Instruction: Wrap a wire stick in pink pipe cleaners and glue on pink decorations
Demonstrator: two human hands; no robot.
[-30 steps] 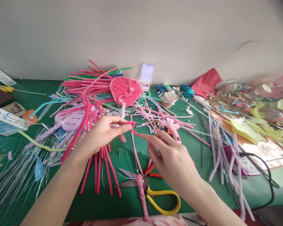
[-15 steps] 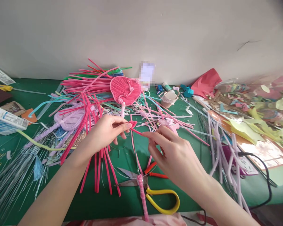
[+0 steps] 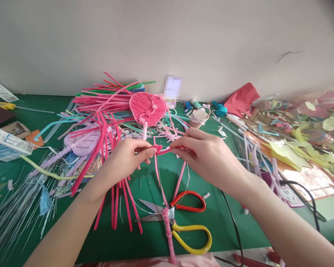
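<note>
Between my hands stretches a deep pink pipe cleaner [image 3: 163, 151], its left end folded into a small looped bunch. My left hand [image 3: 129, 155] pinches that bunch between thumb and fingers. From the other side, my right hand [image 3: 208, 154] is closed on the pipe cleaner; a short pale piece shows by its fingertips. Below lie open scissors [image 3: 172, 214] with one red and one yellow handle. Across them rests a pink wrapped handle [image 3: 168, 235], whose frame strips run up beneath my hands. Further back, a finished-looking pink fan [image 3: 147, 108] with small flowers leans on pipe cleaners.
Pink pipe cleaners [image 3: 101, 97] are heaped at the back left, beside a lilac fan [image 3: 82, 142]. Thin wires [image 3: 16, 215] fan out at left near a white box [image 3: 9, 142]. A paper cup [image 3: 198, 118] stands behind; paper scraps [image 3: 289, 154] and a black cable [image 3: 233, 218] lie right.
My right hand has moved up and turned, its fingers now closer to my left hand. The red scissor handle has come into full view. My left hand stays almost in place.
</note>
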